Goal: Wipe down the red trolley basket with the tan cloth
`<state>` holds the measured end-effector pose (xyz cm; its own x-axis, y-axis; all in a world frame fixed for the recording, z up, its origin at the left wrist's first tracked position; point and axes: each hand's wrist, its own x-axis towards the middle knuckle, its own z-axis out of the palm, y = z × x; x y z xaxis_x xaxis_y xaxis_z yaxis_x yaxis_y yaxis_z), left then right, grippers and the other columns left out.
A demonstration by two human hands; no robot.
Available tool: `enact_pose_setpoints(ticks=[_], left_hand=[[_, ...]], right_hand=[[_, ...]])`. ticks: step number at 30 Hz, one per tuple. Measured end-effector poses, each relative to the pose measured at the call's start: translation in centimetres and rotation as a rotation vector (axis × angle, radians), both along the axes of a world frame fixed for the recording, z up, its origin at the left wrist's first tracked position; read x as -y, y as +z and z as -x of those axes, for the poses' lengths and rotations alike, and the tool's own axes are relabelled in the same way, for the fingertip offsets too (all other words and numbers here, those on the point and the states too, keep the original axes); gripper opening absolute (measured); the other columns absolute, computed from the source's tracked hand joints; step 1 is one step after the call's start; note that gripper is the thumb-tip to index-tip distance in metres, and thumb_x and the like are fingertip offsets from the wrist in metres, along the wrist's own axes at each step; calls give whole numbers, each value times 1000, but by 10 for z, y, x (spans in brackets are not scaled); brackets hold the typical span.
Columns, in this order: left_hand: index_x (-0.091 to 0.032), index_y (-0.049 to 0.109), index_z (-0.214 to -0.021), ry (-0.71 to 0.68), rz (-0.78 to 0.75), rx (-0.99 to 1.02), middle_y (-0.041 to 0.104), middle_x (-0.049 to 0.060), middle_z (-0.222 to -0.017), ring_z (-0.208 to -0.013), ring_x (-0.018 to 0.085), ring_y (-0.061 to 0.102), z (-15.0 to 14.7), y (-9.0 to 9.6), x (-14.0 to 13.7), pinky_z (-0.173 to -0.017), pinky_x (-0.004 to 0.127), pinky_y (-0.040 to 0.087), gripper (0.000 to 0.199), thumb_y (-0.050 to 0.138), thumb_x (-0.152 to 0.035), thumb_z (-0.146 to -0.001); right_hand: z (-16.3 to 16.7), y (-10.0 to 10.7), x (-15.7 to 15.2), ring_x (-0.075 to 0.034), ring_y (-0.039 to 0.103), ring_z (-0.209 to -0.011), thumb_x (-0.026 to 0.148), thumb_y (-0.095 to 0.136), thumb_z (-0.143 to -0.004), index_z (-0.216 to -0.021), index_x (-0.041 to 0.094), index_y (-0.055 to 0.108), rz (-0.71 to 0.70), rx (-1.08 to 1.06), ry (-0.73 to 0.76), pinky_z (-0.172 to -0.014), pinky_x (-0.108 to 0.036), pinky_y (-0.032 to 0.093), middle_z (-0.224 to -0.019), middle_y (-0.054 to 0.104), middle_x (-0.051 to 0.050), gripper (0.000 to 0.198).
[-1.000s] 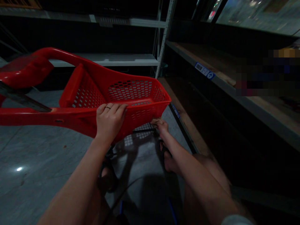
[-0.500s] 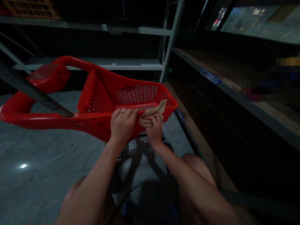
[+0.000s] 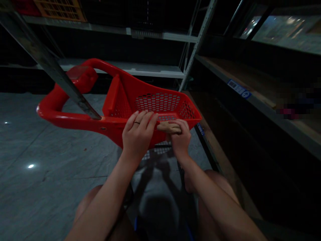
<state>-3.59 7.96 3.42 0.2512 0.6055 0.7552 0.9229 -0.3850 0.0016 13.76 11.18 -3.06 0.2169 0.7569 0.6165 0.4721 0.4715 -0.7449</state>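
Observation:
A red plastic shopping cart (image 3: 156, 90) with perforated basket walls stands in front of me, its looped handle to the left. My left hand (image 3: 138, 134), with a ring on one finger, is closed over the near rim of the basket. Just right of it, my right hand (image 3: 181, 139) grips a beige cloth (image 3: 169, 127) against the same rim, near the front end. The cloth lies bunched over the edge, and part of it is hidden by my fingers.
A metal pole (image 3: 57, 72) slants down to the cart's handle side. Behind stands a metal shelf rack (image 3: 160, 71) with a yellow crate (image 3: 61, 9) above. A wooden shelf (image 3: 233, 72) with blue labels runs along the right. The floor (image 3: 57, 174) is grey.
My view has shifted, so the cart sits farther right in it. The cloth's raised flap has folded down, and my right hand now presses the cloth over the rim.

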Motion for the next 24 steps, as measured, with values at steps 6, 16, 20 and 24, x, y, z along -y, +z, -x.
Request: enact_pose_setpoints(ticks=[6, 16, 20, 24], left_hand=[[-25, 71, -104, 165, -7, 33, 76, 5, -99, -98, 24, 66, 28, 9, 6, -113, 48, 40, 22, 50, -31, -103], [-19, 69, -96, 133, 31, -71, 76, 7, -97, -93, 24, 66, 37, 7, 6, -102, 41, 44, 27, 43, -19, -103], [-20, 70, -94, 149, -39, -118, 77, 3, -91, -89, 23, 66, 35, 9, 8, -100, 41, 45, 21, 52, -28, -102], [-21, 71, -96, 142, -71, -122, 78, 2, -93, -89, 22, 67, 35, 8, 9, -98, 39, 45, 18, 55, -27, -102]], right_hand=[[34, 0, 15, -22, 63, -106, 7, 48, -73, -98, 25, 72, -6, 74, -58, -100, -40, 52, -110, 65, -7, 39], [69, 37, 13, -21, 58, -130, 3, 38, -88, -137, 25, 63, -207, 379, 281, -117, -41, 43, -130, 68, -8, 59], [21, 21, -8, -23, 60, -129, 9, 46, -94, -137, 25, 64, -182, 546, 301, -112, -42, 46, -131, 69, -9, 49], [-40, 4, -24, -25, 61, -127, 14, 52, -96, -136, 25, 65, -167, 707, 223, -109, -44, 48, -132, 70, -10, 44]])
